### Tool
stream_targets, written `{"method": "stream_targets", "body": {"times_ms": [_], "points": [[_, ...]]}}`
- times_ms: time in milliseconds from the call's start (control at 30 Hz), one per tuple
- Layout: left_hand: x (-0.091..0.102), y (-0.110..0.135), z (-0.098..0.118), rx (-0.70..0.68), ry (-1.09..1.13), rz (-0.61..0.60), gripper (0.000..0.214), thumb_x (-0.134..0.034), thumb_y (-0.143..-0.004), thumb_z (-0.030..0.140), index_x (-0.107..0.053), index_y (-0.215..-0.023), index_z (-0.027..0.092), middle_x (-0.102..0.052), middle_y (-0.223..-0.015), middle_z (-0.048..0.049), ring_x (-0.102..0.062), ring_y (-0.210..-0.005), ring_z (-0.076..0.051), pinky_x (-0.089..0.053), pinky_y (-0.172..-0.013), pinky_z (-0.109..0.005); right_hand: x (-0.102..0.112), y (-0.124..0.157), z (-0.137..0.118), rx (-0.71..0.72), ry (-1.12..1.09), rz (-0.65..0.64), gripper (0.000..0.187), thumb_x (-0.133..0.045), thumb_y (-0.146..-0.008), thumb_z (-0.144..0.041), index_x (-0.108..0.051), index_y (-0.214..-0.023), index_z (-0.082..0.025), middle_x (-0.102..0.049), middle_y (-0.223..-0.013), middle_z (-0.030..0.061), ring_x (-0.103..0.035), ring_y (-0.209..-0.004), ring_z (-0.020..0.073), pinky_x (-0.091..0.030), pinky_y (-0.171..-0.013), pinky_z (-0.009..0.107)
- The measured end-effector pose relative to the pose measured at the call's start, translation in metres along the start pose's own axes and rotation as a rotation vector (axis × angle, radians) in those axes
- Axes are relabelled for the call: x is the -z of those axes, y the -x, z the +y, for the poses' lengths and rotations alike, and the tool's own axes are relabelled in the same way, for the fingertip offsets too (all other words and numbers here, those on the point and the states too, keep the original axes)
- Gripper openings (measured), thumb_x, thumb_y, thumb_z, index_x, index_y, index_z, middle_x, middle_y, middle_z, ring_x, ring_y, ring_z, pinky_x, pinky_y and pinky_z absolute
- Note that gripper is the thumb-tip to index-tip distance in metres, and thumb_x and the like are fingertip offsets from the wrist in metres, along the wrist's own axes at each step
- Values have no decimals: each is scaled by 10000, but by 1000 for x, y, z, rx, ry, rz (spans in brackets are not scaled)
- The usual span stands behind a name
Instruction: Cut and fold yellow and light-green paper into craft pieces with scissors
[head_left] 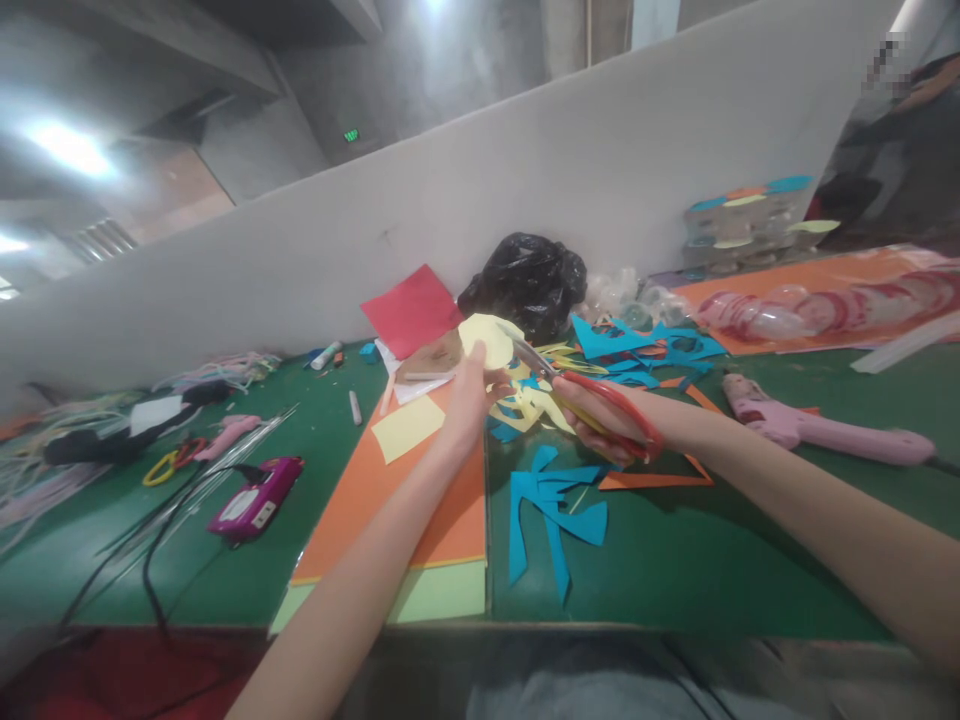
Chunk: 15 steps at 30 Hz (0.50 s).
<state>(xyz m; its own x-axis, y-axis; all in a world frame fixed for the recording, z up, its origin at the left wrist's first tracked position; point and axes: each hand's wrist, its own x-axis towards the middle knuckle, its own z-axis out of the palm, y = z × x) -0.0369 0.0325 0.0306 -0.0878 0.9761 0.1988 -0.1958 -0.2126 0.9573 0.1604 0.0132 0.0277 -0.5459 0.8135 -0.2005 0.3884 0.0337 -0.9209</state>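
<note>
Indoor, dim-ish overall, hazy/milky look up top. Main light = ceiling lamp (pixel 71 148) top left, blown out, glow bleeding into the haze; 2nd bright patch at top centre. White wall (pixel 600 180) flat grey, evenly lit. Green table (pixel 712 560) mid-bright, soft shadows only, no hard edges. Black bag (pixel 529 280) shows small glare spots. Strong wide-angle distortion: wall & table edge bend, frame tilts, forearms stretch toward bottom corners. Left hand (pixel 469 395) w/ yellow paper (pixel 487 340) fairly sharp; right hand (pixel 600 430) w/ red scissors (pixel 622 415) slightly smeared. Far right bg dark, murky; pixelated patch (pixel 889 60) top right.
</note>
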Motion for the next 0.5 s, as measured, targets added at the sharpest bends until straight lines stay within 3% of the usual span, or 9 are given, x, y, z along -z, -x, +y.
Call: {"method": "stream_targets", "body": {"times_ms": [133,267,367,500], "points": [[0,0,-3,-50,-94,2,364,-644,-851,521,-578,-978,187,-545,-811,-9,-555,-728,-134,-544,-720,-319,0,4,-3,34,29,20,634,-261,-910,-815,-389,-752,-214,-417,-470,-60,-390,-329,77,-348,-336,200],[3,-1,-5,-82,-122,3,373,-610,-867,549,-584,-976,194,-545,-774,0,-540,-689,-132,-533,-713,-322,5,10,-2,96,-52,-95,494,-410,-945,-689,-437,-827,-210,-475,-538,-52,-434,-403,86,-365,-395,208],[4,-2,-5,-84,-130,-9,362,-610,-864,543,-588,-913,185,-549,-759,-4,-540,-686,-136,-530,-714,-319,8,15,-2,134,-69,-149,425,-406,-981,-602,-459,-841,-203,-492,-560,-39,-463,-463,96,-379,-444,219],[6,-3,-7,-86,-149,-29,317,-595,-876,497,-586,-887,181,-555,-777,-15,-543,-701,-141,-540,-720,-314,6,18,-9,112,-24,-111,546,-361,-939,-727,-419,-786,-206,-460,-511,-45,-425,-427,88,-371,-433,214]]}}
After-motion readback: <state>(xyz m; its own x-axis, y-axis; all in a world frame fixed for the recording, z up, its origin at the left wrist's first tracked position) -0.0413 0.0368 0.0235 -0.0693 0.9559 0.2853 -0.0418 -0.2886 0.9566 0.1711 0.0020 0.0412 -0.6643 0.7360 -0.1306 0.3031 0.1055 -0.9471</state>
